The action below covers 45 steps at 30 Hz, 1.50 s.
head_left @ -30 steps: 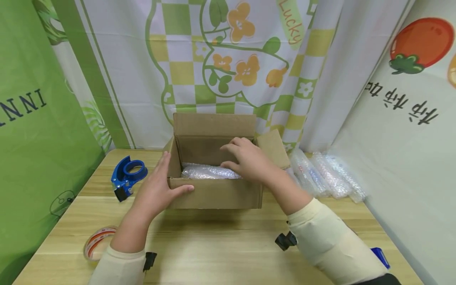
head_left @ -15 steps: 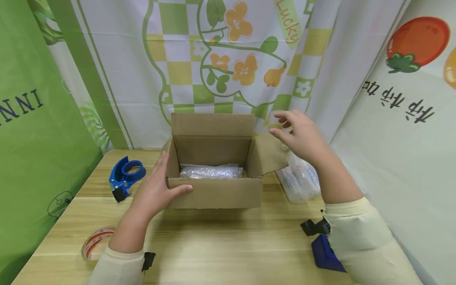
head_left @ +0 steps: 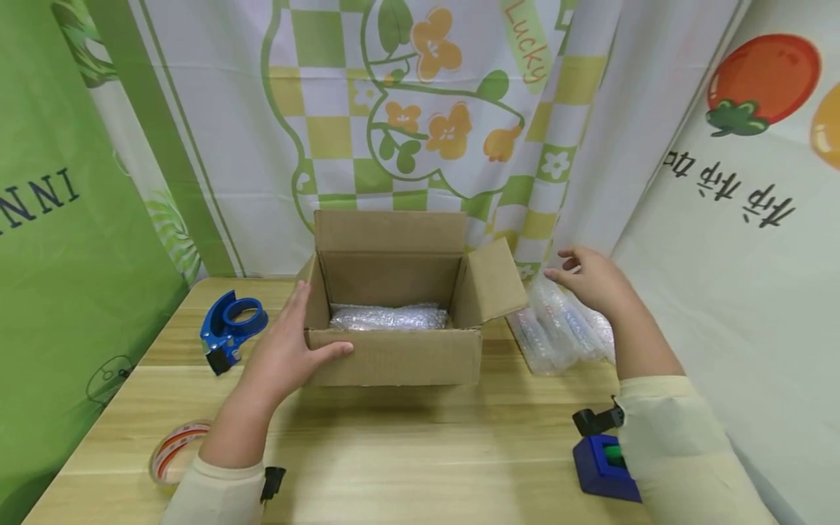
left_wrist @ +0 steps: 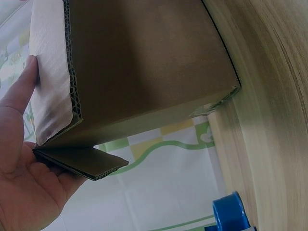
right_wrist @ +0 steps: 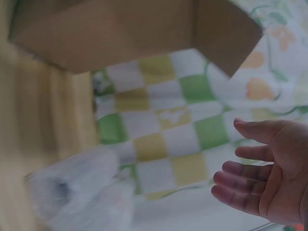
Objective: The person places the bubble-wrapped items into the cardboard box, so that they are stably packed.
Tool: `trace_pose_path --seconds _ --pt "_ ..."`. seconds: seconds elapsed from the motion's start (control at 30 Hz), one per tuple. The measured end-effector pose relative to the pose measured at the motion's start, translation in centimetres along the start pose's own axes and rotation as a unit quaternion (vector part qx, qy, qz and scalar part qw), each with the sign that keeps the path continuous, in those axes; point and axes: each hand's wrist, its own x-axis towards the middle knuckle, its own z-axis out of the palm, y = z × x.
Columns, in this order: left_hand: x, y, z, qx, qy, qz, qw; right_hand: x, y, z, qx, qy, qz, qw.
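Observation:
An open cardboard box stands upright on the table with its flaps folded outward. Inside lies a bubble-wrapped package. My left hand grips the box at its front left corner, thumb along the front and fingers along the left side; in the left wrist view the fingers bend behind a flap. My right hand hovers over several bubble-wrapped packages right of the box. In the right wrist view its fingers are relaxed, apart from the blurred packages, and hold nothing.
A blue tape dispenser lies left of the box, and a roll of tape sits near the left forearm. A dark blue desktop tape holder is partly hidden by the right sleeve. Curtains hang behind the table.
My right hand has left the box opening, risen past the right flap and come over the wrapped packages at the right. My left hand has stayed on the box.

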Motion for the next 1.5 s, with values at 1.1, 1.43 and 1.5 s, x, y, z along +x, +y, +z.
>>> trace_pose_path --seconds 1.1,1.43,1.5 --pt "0.0 0.0 0.2 -0.002 -0.001 -0.003 1.0000 2.2 4.9 8.9 -0.066 -0.128 0.098 0.9847" --pt "0.0 0.1 0.0 0.000 0.000 -0.002 1.0000 1.6 4.6 6.4 -0.023 -0.139 0.073 0.9873" --pt "0.0 0.1 0.0 0.001 0.000 -0.002 1.0000 1.5 4.5 5.7 -0.024 -0.140 0.067 0.9875"
